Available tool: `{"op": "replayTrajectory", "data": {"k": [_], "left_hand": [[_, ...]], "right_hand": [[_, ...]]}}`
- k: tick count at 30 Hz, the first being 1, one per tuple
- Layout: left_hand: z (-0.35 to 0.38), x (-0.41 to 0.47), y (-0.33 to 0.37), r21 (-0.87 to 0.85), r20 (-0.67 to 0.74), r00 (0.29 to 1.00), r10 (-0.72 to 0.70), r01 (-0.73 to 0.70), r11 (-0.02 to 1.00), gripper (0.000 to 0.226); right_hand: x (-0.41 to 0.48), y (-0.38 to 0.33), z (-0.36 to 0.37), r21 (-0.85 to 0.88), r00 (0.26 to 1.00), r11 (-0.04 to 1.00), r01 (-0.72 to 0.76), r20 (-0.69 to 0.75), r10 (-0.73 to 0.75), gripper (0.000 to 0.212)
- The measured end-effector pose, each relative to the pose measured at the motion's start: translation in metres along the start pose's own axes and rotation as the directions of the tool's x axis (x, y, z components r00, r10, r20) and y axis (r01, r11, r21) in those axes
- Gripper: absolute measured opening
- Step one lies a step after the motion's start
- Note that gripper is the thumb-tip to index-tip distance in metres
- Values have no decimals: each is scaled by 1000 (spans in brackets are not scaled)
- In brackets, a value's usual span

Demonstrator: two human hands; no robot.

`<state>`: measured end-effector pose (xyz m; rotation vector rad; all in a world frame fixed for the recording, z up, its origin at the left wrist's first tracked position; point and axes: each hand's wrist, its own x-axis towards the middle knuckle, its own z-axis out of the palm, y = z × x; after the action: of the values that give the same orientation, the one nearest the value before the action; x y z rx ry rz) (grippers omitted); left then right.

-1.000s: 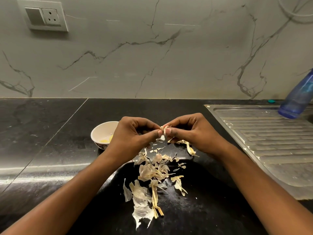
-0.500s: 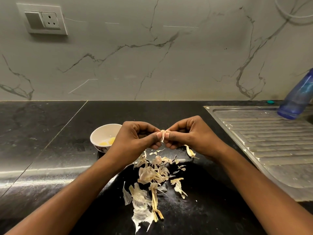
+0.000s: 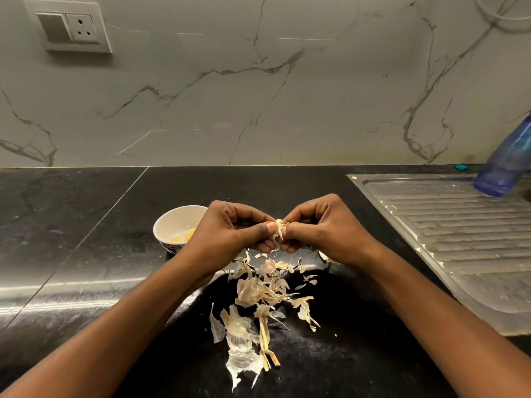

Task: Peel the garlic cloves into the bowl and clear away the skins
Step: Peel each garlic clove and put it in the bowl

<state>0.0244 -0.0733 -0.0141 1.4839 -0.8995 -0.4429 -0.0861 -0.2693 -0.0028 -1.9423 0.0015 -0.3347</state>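
Since the earlier frames both hands had drawn closer together, and the strip of skin that dangled below the right hand had gone from view.

At the left stood the small white ceramic bowl (image 3: pixel 175 222), with a few peeled yellow cloves inside, partly hidden behind the left hand (image 3: pixel 230 234). That hand was curled, thumb and forefinger pinching the pale, papery garlic clove (image 3: pixel 278 229). The right hand (image 3: pixel 324 228) pinched the same clove from the other side, thumb tips nearly touching. The clove sat between the two thumbs, mostly covered, so how much skin remained was probably not readable.

To peel well, one hand should likely hold the clove firm while the other tears skin away from the root end.

Below lay the loose heap of dry, off-white garlic skins (image 3: pixel 258 300) on the black stone counter (image 3: pixel 86 254), not yet cleared.
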Motion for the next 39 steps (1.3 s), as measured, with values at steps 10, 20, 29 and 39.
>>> {"op": "replayTrajectory", "data": {"k": [10, 20, 29, 39], "left_hand": [[-3, 1, 5, -130, 40, 993, -113, 118, 984, 32], [-3, 0, 7, -160, 16, 990, -139, 139, 977, 26], [-5, 2, 7, -292, 22, 985, -173, 172, 941, 18], [-3, 3, 8, -369, -28, 983, -184, 161, 915, 24]], "right_hand": [[-1, -2, 1, -29, 998, 999, 27, -53, -29, 6], [-1, -3, 3, -19, 1000, 1000, 21, 10, -21, 5], [0, -2, 1, 27, 1000, 1000, 12, -4, -12, 7], [1, -1, -3, 3, 1000, 1000, 6, -5, -6, 10]]}}
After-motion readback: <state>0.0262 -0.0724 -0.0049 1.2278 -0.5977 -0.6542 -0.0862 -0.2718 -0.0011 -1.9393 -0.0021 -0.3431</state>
